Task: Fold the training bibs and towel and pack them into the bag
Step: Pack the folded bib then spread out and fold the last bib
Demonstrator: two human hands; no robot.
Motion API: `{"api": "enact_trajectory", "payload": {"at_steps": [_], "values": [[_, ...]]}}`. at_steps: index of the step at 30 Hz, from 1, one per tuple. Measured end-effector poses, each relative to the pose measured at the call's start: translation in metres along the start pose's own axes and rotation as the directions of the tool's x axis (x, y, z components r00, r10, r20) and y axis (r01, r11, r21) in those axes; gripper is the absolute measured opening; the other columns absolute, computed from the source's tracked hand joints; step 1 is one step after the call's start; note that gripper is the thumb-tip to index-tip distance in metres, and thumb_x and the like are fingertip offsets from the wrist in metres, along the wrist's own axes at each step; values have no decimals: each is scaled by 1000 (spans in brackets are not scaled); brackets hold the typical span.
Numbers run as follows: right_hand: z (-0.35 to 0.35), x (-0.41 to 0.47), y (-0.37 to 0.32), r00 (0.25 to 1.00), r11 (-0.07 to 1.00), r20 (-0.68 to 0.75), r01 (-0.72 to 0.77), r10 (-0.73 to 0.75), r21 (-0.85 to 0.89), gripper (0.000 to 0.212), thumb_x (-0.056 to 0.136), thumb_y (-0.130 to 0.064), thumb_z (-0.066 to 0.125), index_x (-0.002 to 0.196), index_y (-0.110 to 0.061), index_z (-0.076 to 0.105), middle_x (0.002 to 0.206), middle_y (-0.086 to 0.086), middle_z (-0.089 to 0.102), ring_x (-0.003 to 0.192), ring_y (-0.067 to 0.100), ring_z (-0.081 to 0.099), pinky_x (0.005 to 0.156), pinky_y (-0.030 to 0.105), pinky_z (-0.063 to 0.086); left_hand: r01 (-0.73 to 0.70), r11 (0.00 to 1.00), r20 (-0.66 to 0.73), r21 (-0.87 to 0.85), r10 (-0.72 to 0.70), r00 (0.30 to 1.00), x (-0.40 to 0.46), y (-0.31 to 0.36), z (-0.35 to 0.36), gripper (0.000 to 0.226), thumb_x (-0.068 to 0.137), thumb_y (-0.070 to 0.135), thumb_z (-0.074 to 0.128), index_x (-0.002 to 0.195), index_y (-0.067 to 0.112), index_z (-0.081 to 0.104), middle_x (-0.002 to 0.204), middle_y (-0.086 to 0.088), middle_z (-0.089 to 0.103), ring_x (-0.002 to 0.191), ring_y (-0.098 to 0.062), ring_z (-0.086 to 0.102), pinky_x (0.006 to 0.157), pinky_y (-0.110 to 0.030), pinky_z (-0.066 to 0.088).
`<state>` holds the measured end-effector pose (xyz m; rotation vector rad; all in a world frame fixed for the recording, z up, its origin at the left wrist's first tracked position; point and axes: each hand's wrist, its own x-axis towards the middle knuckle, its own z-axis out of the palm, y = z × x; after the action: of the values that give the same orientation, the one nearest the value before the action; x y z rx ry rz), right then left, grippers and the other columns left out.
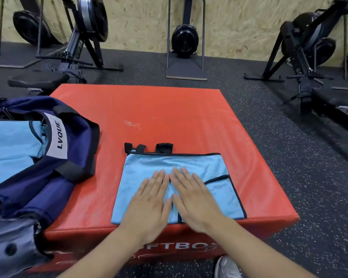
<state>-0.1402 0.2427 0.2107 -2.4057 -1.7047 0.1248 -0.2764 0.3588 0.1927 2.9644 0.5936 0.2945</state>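
Black speckled rubber flooring (289, 167) runs back to a chipboard wall (139, 23) across the top of the frame, where rowing machines (84, 37) stand, some tipped up on end. At the centre sits a red soft box (169, 113), its top flat and its front face at the bottom of the frame printed with white letters partly hidden by my forearms.

On the lower middle of that red top lies a light blue training bib (149, 163) with black edging, folded into a neat rectangle, black straps poking out along its far edge. My left hand (149, 201) and my right hand (193, 195) both rest flat on it, palms down, fingers stretched out and gripping nothing, the two hands side by side and touching at the fingertips.

At the left of the frame a navy bag (68, 149) with black handles lies open on the box, overhanging its left edge. A white label reading LVQUE sits on it, and more light blue fabric (10, 147) shows inside its mouth. A grey shoe (227, 267) peeks in at the bottom right.
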Motion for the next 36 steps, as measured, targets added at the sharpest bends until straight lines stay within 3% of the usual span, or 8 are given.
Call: {"api": "enact_trajectory", "payload": {"at_steps": [5,10,13,17,22,26,30,36], "values": [[-7,-4,61,980,974,-39,-199,196,-104,76,91,-56,-8,160,-29,5,167,-10,-5,152,6,-13,124,33,-7,113,994,11,-15,-112,994,-5,-57,-8,77,95,59,0,158,17,1,165,3,-9,152,-12,-13,123,-32,-7],[-20,-2,59,972,966,-78,-229,221,-121,78,90,-54,-2,159,-27,20,167,-6,10,154,10,0,125,36,-4,175,984,60,10,-176,983,-7,-86,-13,88,88,66,-13,159,16,-1,166,3,-10,152,-10,-14,124,-32,-4],[-32,14,48,987,992,-118,-115,109,-45,64,95,-56,12,154,-39,32,166,-9,10,154,8,-1,125,36,-5,177,984,55,-1,-177,983,-5,-81,-19,94,85,69,-20,160,17,1,165,3,-14,153,-11,-12,124,-31,-6],[-42,43,46,999,993,18,45,-47,106,41,103,-50,38,143,-53,43,167,-13,2,152,4,-11,123,39,-12,140,990,-46,-8,-140,989,0,-72,-36,76,97,54,8,155,11,31,166,-5,14,153,-19,16,121,-29,-1],[-38,75,43,985,992,170,3,-25,130,43,103,-35,44,139,-58,43,163,-16,17,152,5,0,122,38,-16,122,992,-40,41,-120,992,0,-75,-45,66,102,49,20,145,9,50,156,-10,41,144,-24,39,118,-33,13],[-32,94,37,988,998,146,-50,43,48,56,99,-29,43,147,-55,33,163,-10,19,152,12,7,124,40,-8,142,989,-45,30,-141,989,1,-82,-46,66,102,49,22,143,9,53,153,-12,46,143,-26,41,118,-34,15],[-34,107,30,976,983,120,-184,182,13,55,100,-32,39,151,-50,29,165,-4,16,152,16,8,124,41,1,134,991,-69,16,-133,989,-2,-79,-45,65,100,51,25,144,11,51,154,-10,44,146,-24,36,119,-36,15],[-40,111,40,900,900,48,-427,433,-91,55,101,-33,32,155,-39,25,163,3,19,148,23,19,116,45,19,108,994,-42,32,-107,993,-8,-80,-42,66,101,53,23,145,12,51,154,-8,44,146,-21,35,119,-36,15]]}}
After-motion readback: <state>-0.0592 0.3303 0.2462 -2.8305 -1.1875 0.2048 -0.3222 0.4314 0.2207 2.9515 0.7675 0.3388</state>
